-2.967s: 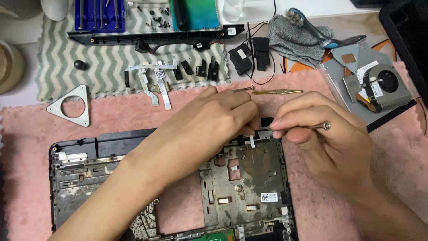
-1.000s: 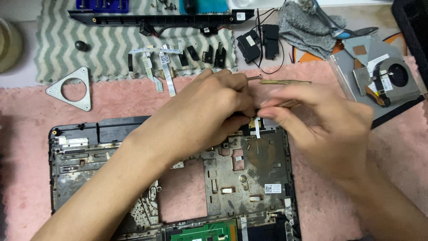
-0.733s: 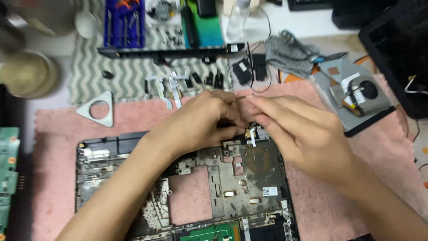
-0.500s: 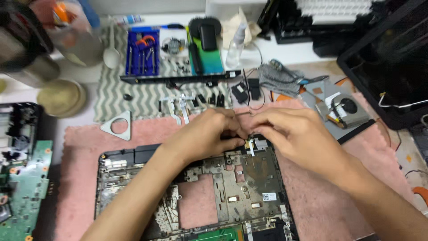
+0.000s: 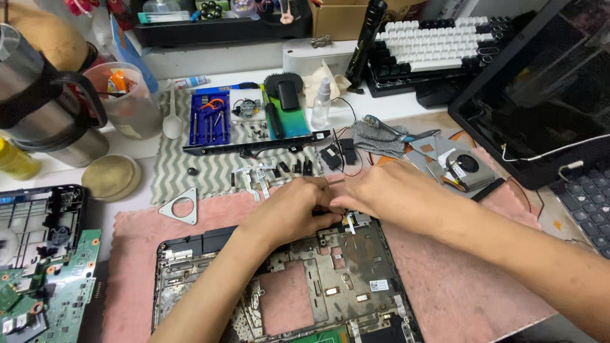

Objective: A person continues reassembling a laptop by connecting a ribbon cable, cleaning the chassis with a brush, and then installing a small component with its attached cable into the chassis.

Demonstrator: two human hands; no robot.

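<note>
Cluttered repair bench, pink mat (image 5: 457, 298). Stripped laptop chassis (image 5: 286, 286) lying crosswise, near edge. Left hand (image 5: 289, 213), right hand (image 5: 387, 194) meeting at chassis rear edge, fingers pinched around small part; exact grip hidden.

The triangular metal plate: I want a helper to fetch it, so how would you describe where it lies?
Start at the pink mat under the opened laptop chassis. Go to the mat's far left corner, where it meets the grey zigzag cloth. The triangular metal plate lies flat there, silver with a round hole in its middle, left of the left hand, unlike the small dark parts nearby.
</note>
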